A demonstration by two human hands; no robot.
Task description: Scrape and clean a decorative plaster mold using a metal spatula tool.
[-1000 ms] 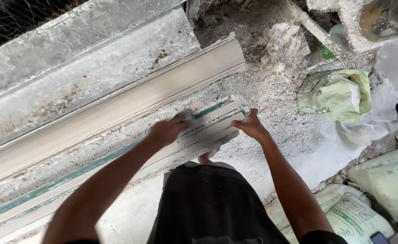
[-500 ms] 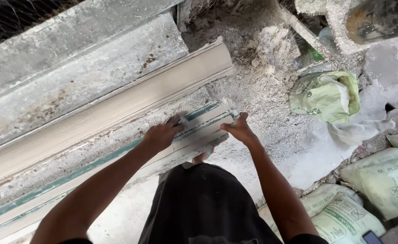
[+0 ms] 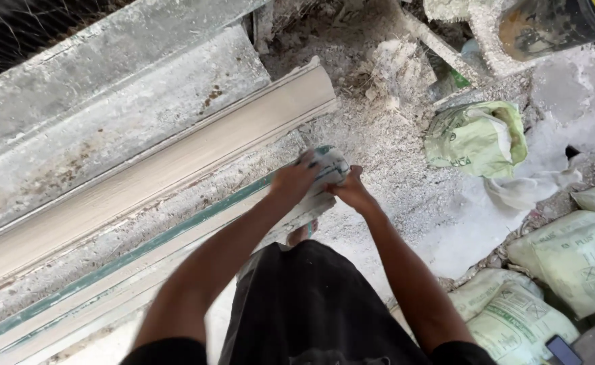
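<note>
Here, a long pale strip [image 3: 176, 236] with a green edge is held at its near end by both hands, close together at the end of the long dusty surface [image 3: 142, 135] on which it lies. The left hand [image 3: 294, 181] is laid over the top of the strip's end, fingers curled down on it; the right hand [image 3: 351, 192] is closed on the end from the other side, where a crumpled bit of whitish wrapping [image 3: 328, 165] is bunched between the two. Both grips are clamped on the strip. Just beyond it, along the same surface, a wider curved moulding [image 3: 176, 152] lies parallel, apart from the strip by a band of rubble.

Several risks can be judged from this. The strip is long and is held only at one end, so it could sag, twist or snap if that end were lifted alone. The loose wrapping could slip under the fingers and the hold be lost. Gravel and dust under the strip could scratch it if it were dragged. On the floor at the right, pale green sacks [image 3: 477, 138] and rubble lie near the feet, so footing could be lost.
</note>
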